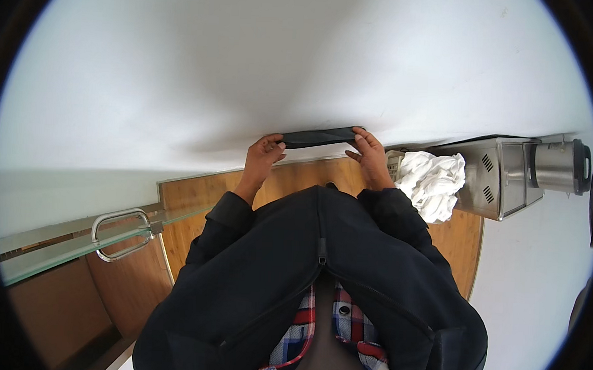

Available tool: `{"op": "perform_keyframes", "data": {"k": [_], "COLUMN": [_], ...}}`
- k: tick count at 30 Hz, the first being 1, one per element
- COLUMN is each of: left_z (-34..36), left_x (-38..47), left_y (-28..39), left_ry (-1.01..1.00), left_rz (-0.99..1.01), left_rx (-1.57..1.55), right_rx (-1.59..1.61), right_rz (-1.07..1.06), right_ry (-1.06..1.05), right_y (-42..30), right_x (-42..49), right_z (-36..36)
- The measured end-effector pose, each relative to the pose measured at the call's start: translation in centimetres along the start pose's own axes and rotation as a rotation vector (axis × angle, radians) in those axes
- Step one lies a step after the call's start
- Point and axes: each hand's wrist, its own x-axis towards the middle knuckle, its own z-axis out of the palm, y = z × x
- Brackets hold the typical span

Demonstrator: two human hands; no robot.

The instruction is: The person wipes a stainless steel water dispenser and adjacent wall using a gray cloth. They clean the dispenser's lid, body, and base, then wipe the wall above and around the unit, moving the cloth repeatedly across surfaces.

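Observation:
A long, narrow black strip (318,138), apparently folded cloth, is stretched level between my two hands, close to the white wall. My left hand (263,158) pinches its left end between thumb and fingers. At the other end, my right hand (371,156) grips the strip with thumb and forefinger, the lower fingers spread apart. The strip's underside is hidden. Both forearms come out of dark jacket sleeves.
The white wall (262,59) rises before me above a wood-look floor (202,186). To the right, white cloths (430,183) heap over a basket (393,163) beside a stainless steel cabinet (480,175) and a metal container (558,165). A glass door (55,259) with a metal handle (121,214) stands left.

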Motion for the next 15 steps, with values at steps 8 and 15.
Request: {"op": "perform_keyframes", "data": {"k": [8,15], "left_z": [5.5,7.6], "left_x": [-0.7,3.0], "left_y": [4.9,1.8], "left_ry": [-0.257,-0.266], "left_rz": [0.202,-0.17], "left_rx": [0.015,0.162], "right_rx": [0.125,0.162], "right_rz": [-0.197,-0.097], "right_ry": [0.077,0.141], "right_y": [-7.3,-5.3], "right_x": [-3.2,-0.9], "right_z": [-3.4,-5.8]}}
